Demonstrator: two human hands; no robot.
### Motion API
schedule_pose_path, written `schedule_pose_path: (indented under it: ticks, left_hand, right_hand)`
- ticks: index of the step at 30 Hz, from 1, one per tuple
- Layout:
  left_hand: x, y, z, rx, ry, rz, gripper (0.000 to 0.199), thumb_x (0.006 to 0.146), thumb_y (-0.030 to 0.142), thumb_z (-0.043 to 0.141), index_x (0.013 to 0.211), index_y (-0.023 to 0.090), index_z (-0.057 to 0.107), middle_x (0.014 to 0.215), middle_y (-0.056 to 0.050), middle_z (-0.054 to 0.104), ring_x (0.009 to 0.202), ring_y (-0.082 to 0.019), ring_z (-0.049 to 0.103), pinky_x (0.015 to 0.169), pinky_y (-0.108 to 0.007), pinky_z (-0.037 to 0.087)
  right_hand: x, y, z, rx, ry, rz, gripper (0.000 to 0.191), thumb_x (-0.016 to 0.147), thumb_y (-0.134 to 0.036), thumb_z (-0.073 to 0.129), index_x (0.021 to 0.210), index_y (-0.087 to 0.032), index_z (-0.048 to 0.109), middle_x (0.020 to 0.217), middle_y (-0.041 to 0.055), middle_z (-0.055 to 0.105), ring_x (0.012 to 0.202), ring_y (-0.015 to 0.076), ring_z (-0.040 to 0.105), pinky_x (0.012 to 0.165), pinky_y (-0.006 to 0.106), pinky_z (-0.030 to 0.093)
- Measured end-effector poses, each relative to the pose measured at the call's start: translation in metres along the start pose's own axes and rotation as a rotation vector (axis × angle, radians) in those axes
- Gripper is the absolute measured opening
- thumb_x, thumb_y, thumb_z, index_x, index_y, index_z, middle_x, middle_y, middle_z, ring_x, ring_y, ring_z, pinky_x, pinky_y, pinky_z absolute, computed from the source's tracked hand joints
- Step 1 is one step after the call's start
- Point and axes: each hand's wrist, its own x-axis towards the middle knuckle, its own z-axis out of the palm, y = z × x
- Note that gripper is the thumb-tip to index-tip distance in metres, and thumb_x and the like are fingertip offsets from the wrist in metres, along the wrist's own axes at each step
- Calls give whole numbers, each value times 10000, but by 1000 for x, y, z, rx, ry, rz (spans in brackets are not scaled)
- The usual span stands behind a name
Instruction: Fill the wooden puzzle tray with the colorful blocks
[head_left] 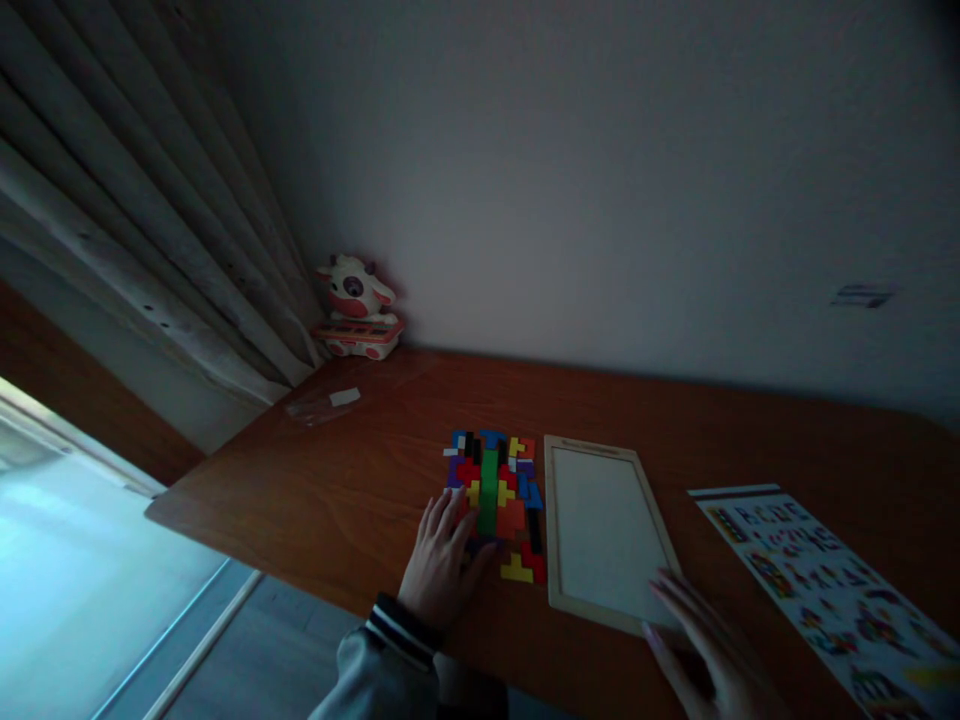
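Note:
Colourful flat puzzle pieces (488, 490) lie packed together on the brown table, with a long green strip down their middle. My left hand (442, 560) rests with spread fingers on the lower left of these pieces and hides some of them. To their right lies a wooden frame tray (604, 530) with a bare pale inside. My right hand (701, 640) is at the tray's lower right corner, thumb and fingers apart, holding nothing.
A printed pattern sheet (832, 600) lies on the table (360, 500) at the right. At the back left stand a cow toy (356, 305) and a clear plastic bag (319, 408) with a white label. A curtain (150, 220) hangs at the left; a wall rises behind.

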Motion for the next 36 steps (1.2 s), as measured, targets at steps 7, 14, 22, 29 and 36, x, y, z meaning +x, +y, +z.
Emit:
schedule_pose_path:
  ticks: [7,14,22,29,36]
  left_hand:
    - [5,7,-11,-140,-104,158,318,948,370,578,1242,274,650,1320,-49,645,1246,-275,573,1072,-525,473]
    - [3,5,-5,-245,-33,107,319,1023,254,408,1217,233,660,1236,-56,687,1176,-199,621,1030,-393,537]
    - [-2,0,1,11,44,-109,499,894,519,607,1290,215,611,1399,-135,557,1321,-341,492,1107,-608,398]
    - [5,14,5,6,72,-86,308,982,369,499,1225,252,650,1407,-87,559,1326,-282,491,1123,-539,399]
    - [15,38,18,57,-30,-24,505,927,486,566,1404,327,518,1511,-79,452,1393,-353,395,1108,-637,348]
  right_hand:
    - [-1,-3,2,58,2,43,496,938,-530,508,1341,-242,536,1372,85,602,1250,288,576,989,464,525]
    - [1,-1,3,47,47,-43,454,939,-501,524,1315,-248,553,1339,83,627,1224,290,596,969,472,532]
    - [2,4,5,24,84,-76,418,931,-490,522,1259,-238,583,1266,93,671,1121,291,658,894,438,558]
    - [3,2,5,1,99,-46,415,936,-460,508,1273,-223,557,1251,110,669,1092,287,671,871,415,565]
    - [4,-6,-2,32,67,6,387,935,-449,531,1265,-250,565,1287,102,647,1144,288,640,932,451,547]
